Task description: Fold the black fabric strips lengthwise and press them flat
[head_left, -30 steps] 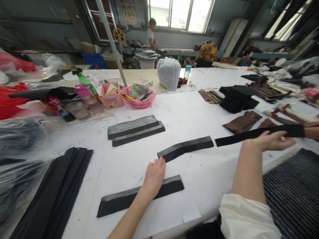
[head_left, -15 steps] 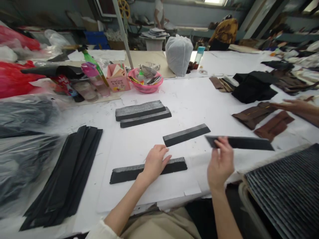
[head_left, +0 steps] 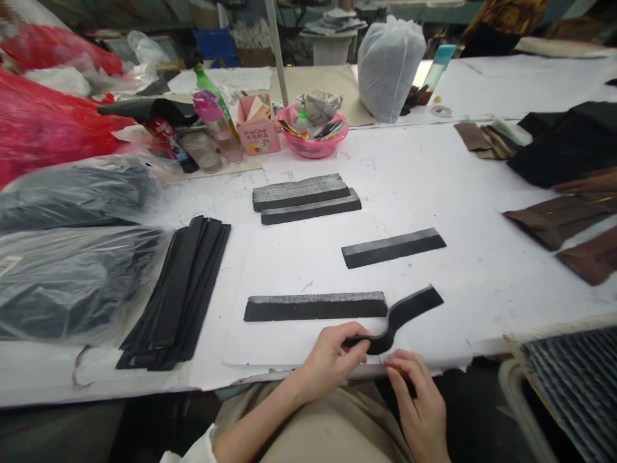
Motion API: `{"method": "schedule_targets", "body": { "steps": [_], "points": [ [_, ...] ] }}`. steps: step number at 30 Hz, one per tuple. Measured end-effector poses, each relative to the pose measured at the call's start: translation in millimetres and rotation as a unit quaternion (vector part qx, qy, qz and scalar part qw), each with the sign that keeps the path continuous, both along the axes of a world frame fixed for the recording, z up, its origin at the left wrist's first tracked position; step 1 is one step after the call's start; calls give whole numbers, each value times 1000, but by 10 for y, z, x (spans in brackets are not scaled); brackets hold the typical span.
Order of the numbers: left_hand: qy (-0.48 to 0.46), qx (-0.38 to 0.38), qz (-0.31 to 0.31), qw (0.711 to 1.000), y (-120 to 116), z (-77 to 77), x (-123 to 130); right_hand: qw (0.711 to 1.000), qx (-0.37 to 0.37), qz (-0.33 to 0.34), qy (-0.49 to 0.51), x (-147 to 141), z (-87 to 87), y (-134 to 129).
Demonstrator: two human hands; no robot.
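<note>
My left hand (head_left: pixel 337 354) is closed on one end of a black strip (head_left: pixel 409 312), pinching it between thumb and fingers. The strip bends in an S shape and its far end lies on the white tabletop to the right. Just right of it, at the table's front edge, my right hand (head_left: pixel 419 402) has its thumb and fingertips drawn together; what they hold, if anything, I cannot make out. Behind my left hand a black strip with a grey upper edge (head_left: pixel 315 307) lies flat. Another grey-edged strip (head_left: pixel 394 247) lies farther right, and overlapping strips (head_left: pixel 306 193) lie farther back.
A fanned pile of black strips (head_left: pixel 180 296) lies at left beside plastic-wrapped dark bundles (head_left: pixel 72 276). At the back stand a pink basin (head_left: pixel 313 146), a pink box (head_left: pixel 259 132) and a white bag (head_left: pixel 390 67). Brown fabric pieces (head_left: pixel 562 218) and a ribbed dark stack (head_left: pixel 573 379) are at right.
The strip in my right hand has come down and left to the front edge, and my left hand now grips its end. My left hand has left the flat strip. The view has shifted.
</note>
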State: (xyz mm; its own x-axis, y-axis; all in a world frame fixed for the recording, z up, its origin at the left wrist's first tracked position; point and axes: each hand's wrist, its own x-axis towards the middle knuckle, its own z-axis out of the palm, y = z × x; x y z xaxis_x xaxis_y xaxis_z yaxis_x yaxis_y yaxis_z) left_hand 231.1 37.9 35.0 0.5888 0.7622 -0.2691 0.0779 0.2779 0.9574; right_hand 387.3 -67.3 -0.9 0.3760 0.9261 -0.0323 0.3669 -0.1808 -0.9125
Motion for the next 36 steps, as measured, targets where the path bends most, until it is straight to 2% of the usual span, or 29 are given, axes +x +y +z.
{"method": "schedule_targets", "body": {
  "steps": [1, 3, 5, 7, 9, 12, 15, 18, 21, 24, 29, 32, 36],
  "points": [
    [1, 16, -26, 1000, -10, 60, -38, 991, -68, 19, 110, 7, 9, -17],
    [-7, 39, -72, 997, -35, 149, -103, 928, -148, 49, 338, 12, 10, -9],
    [-7, 37, -99, 994, -66, 170, -165, 870, -125, 5, 476, 47, -23, 48],
    [8, -1, -94, 996, -98, 125, -247, 855, -65, -85, 508, 149, -75, 132],
    [30, -54, -56, 996, -122, 41, -364, 856, -21, -152, 493, 302, -114, 225],
    [73, -104, 38, 991, -120, -87, -595, 859, 3, -201, 471, 486, -92, 349],
    [119, -89, 143, 979, -68, -167, -838, 866, -26, -230, 444, 479, -11, 438],
    [154, -47, 191, 968, 3, -189, -1048, 893, -76, -235, 377, 349, 35, 507],
    [174, -9, 184, 967, 71, -175, -1222, 921, -88, -206, 320, 250, 37, 583],
    [188, 16, 183, 965, 137, -161, -1361, 938, -81, -149, 302, 243, 37, 671],
    [240, 53, 245, 938, 242, -189, -1495, 979, -101, -71, 165, 306, 17, 799],
    [257, 61, 257, 930, 289, -219, -1535, 985, -120, -39, 117, 340, -4, 851],
    [269, 63, 239, 931, 331, -240, -1602, 984, -143, 30, 102, 390, 4, 896]
  ]
}}
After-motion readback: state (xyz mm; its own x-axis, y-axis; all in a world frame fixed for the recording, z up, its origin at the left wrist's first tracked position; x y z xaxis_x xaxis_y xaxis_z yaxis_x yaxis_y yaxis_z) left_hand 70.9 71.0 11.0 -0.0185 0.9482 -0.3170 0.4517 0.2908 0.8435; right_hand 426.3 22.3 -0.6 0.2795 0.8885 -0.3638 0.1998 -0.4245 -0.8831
